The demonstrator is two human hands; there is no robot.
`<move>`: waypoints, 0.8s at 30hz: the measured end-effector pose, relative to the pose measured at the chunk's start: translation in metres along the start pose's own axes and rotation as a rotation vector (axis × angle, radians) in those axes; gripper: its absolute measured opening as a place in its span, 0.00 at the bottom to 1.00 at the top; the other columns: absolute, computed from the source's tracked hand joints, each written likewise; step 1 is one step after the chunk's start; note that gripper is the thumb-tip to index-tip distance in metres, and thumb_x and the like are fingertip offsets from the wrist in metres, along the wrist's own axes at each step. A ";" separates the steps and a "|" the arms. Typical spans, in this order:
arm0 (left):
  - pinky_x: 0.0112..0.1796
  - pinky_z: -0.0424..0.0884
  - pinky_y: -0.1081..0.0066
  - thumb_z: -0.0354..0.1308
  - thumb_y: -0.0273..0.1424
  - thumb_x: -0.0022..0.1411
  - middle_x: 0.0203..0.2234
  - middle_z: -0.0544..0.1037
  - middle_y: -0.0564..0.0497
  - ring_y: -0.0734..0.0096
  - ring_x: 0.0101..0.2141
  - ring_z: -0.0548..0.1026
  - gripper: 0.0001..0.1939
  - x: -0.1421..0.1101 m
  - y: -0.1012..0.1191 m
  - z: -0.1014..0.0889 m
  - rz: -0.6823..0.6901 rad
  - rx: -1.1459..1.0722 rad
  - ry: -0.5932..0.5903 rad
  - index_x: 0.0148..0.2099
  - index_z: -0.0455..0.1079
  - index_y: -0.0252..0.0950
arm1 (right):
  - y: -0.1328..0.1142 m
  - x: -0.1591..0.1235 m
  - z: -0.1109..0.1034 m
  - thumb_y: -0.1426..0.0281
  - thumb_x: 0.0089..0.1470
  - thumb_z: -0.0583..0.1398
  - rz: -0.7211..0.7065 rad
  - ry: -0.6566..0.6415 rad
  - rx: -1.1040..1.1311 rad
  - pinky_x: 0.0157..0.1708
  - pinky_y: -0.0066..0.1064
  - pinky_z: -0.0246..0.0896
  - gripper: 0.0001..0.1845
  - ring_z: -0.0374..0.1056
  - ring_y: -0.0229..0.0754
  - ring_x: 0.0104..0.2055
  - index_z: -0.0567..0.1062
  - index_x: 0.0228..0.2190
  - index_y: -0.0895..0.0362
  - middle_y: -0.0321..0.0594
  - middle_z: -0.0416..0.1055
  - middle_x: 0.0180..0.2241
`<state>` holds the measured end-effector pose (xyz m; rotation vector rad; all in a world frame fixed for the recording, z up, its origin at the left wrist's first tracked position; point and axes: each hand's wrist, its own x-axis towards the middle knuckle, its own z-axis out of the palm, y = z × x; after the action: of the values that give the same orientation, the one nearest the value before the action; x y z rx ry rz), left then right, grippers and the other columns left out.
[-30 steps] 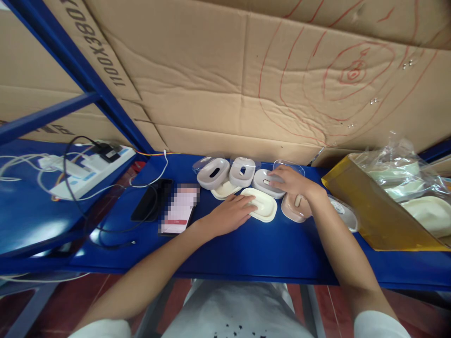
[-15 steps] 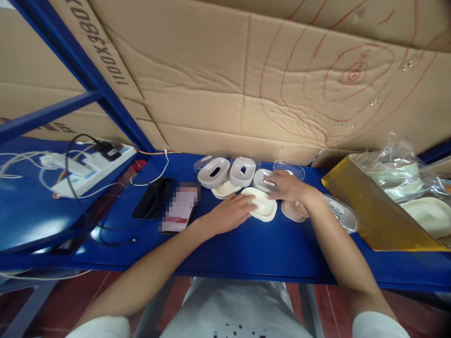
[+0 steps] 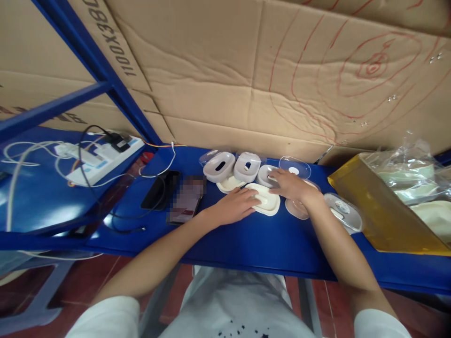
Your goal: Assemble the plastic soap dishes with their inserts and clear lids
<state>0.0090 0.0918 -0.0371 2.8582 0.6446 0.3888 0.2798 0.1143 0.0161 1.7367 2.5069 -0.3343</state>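
Note:
My left hand [image 3: 235, 206] lies flat, fingers stretched, on the near edge of a cream plastic tray [image 3: 267, 201] on the blue shelf [image 3: 253, 244]. My right hand [image 3: 289, 184] rests with fingers apart over a white cover [image 3: 265, 174] just behind that tray. Two grey-white covers with slots [image 3: 219, 167] [image 3: 246, 166] stand to the left, over another cream tray [image 3: 227, 186]. A pinkish cover [image 3: 295, 208] lies under my right wrist. A clear lid [image 3: 295, 167] sits behind my right hand.
A black phone [image 3: 160, 189] and a second phone [image 3: 186, 199] lie left of the parts, with a cable [image 3: 127, 224] looping round them. A power strip [image 3: 102, 159] with plugs sits far left. A yellow box [image 3: 384, 211] with bagged parts is at right. Cardboard [image 3: 246, 80] backs the shelf.
The view has shifted slightly, so everything sits a little right and higher. My right hand has drawn back a bit over the white cover. My left hand stays on the cream tray.

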 end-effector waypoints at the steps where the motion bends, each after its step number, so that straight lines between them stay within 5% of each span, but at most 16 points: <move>1: 0.62 0.69 0.51 0.58 0.32 0.77 0.62 0.74 0.41 0.51 0.63 0.73 0.14 0.000 0.000 0.000 -0.001 -0.005 -0.001 0.61 0.75 0.41 | -0.001 0.002 0.001 0.62 0.63 0.66 -0.006 0.008 0.001 0.60 0.48 0.66 0.26 0.69 0.61 0.64 0.75 0.61 0.55 0.56 0.71 0.63; 13: 0.64 0.64 0.48 0.56 0.33 0.77 0.63 0.73 0.41 0.49 0.63 0.71 0.16 0.003 -0.002 0.005 0.017 -0.054 -0.002 0.63 0.75 0.41 | -0.024 -0.026 0.029 0.63 0.76 0.50 0.072 0.202 -0.048 0.67 0.50 0.54 0.26 0.65 0.61 0.69 0.71 0.66 0.61 0.56 0.69 0.68; 19: 0.61 0.66 0.51 0.57 0.34 0.77 0.61 0.75 0.42 0.51 0.61 0.73 0.16 0.009 -0.004 0.007 0.029 -0.095 0.005 0.61 0.76 0.41 | -0.023 -0.030 0.028 0.64 0.76 0.48 0.074 0.225 -0.085 0.63 0.48 0.54 0.23 0.70 0.57 0.64 0.77 0.59 0.54 0.51 0.76 0.63; 24: 0.61 0.66 0.54 0.59 0.33 0.76 0.61 0.76 0.42 0.52 0.61 0.73 0.15 0.014 -0.008 0.010 0.023 -0.116 0.024 0.60 0.78 0.40 | -0.032 -0.023 0.032 0.67 0.74 0.48 0.148 0.260 -0.147 0.62 0.55 0.50 0.22 0.74 0.60 0.58 0.79 0.55 0.57 0.56 0.80 0.56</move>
<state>0.0212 0.1040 -0.0454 2.7565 0.5746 0.4493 0.2567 0.0754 -0.0062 2.0029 2.4695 0.0903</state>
